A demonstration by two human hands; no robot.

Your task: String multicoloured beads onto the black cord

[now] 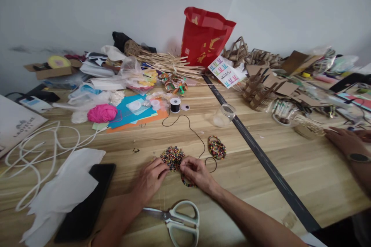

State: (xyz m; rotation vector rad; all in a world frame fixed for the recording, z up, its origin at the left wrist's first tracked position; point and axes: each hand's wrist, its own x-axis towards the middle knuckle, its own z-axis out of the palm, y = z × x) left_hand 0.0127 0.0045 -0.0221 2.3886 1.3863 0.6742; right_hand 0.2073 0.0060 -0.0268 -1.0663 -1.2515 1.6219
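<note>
A pile of small multicoloured beads (172, 156) lies on the wooden table in front of me. My left hand (151, 177) is at the pile's left edge, thumb and fingers pinched together; whatever is between the fingertips is too small to make out. On the pile's right side my right hand (197, 171) pinches a black cord, and a strung row of beads (188, 182) hangs below the fingers. The cord's thin black line (199, 139) runs back toward a spool of black cord (175, 105). Finished-looking beaded loops (217, 148) lie right of my right hand.
Scissors with pale handles (182, 218) lie close in front of me. A clear jar (224, 115) stands beyond the beads. White paper (66, 189) covers part of a black tablet-like slab (87, 208) at left. At right, another person's hand (344, 141) rests near small baskets.
</note>
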